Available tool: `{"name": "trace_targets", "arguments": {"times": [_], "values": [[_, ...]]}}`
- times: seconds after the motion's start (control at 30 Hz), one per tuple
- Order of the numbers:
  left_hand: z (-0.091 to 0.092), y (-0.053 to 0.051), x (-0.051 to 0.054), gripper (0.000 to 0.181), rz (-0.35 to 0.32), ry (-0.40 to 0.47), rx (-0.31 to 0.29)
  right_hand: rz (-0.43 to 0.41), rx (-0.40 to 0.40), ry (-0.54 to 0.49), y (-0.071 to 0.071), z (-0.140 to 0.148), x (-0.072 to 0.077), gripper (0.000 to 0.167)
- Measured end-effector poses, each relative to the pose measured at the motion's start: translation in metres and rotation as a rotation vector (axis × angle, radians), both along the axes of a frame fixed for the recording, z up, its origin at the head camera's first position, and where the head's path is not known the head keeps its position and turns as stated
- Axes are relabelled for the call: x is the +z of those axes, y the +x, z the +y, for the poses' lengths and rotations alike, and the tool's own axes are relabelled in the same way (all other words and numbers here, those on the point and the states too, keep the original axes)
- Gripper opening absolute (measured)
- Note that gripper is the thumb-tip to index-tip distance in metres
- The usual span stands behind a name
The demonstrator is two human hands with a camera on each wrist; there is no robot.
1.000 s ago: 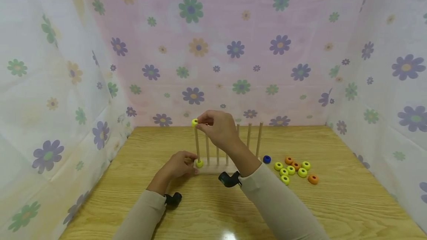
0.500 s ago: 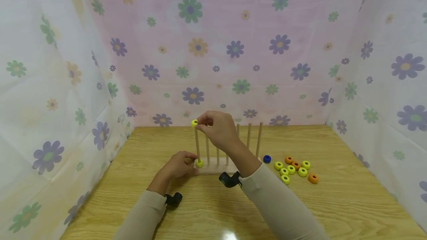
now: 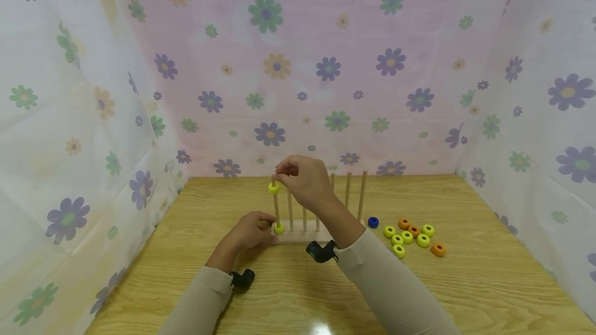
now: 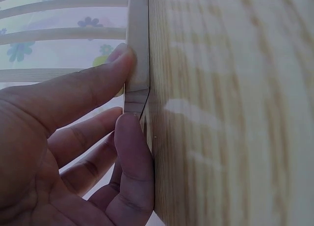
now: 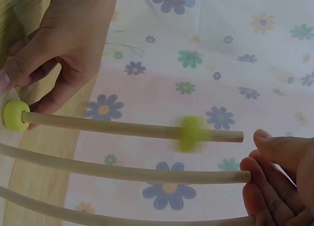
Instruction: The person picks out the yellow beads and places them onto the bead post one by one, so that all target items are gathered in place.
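A wooden peg rack (image 3: 304,235) with several upright pegs stands on the table. My left hand (image 3: 251,230) holds the left end of its base; in the left wrist view, the fingers (image 4: 131,137) lie against the base's end and corner. One yellow bead (image 3: 278,228) sits at the bottom of the leftmost peg. Higher on that peg, a second yellow bead (image 5: 189,134) is loose and motion-blurred. My right hand (image 3: 304,180) is by the peg tops, thumb apart from the fingers, with no bead between them. In the right wrist view its fingers (image 5: 255,199) are at the second peg's tip; contact is unclear.
Right of the rack lie a blue bead (image 3: 373,222), several yellow beads (image 3: 407,237) and orange beads (image 3: 438,249) on the wooden table (image 3: 288,293). Flowered cloth (image 3: 307,118) hangs at the back and both sides.
My right hand has let go of the yellow bead, which has dropped from the leftmost peg's tip to a bit lower on it. Both hands have stayed in place.
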State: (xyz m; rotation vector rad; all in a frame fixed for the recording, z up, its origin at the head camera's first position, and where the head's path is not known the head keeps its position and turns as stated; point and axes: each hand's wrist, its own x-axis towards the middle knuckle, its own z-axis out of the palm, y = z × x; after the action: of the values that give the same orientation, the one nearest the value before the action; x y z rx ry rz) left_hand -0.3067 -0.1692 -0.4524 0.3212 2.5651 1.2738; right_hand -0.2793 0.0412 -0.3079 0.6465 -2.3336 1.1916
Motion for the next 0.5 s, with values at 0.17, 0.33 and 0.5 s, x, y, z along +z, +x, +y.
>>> {"name": "trace_targets", "arguments": {"times": [0.17, 0.33, 0.5], "values": [[0.0, -0.001, -0.002, 0.061, 0.022, -0.019, 0.011, 0.016, 0.003, 0.004, 0.001, 0.001, -0.001, 0.005], [0.001, -0.001, -0.002, 0.061, 0.049, -0.056, -0.003, 0.079, 0.034, 0.015, 0.0, 0.006, -0.005, 0.004], [0.001, 0.0, -0.001, 0.062, 0.044, -0.053, 0.003, 0.182, 0.072, 0.024, 0.0, 0.013, -0.008, 0.005]]}}
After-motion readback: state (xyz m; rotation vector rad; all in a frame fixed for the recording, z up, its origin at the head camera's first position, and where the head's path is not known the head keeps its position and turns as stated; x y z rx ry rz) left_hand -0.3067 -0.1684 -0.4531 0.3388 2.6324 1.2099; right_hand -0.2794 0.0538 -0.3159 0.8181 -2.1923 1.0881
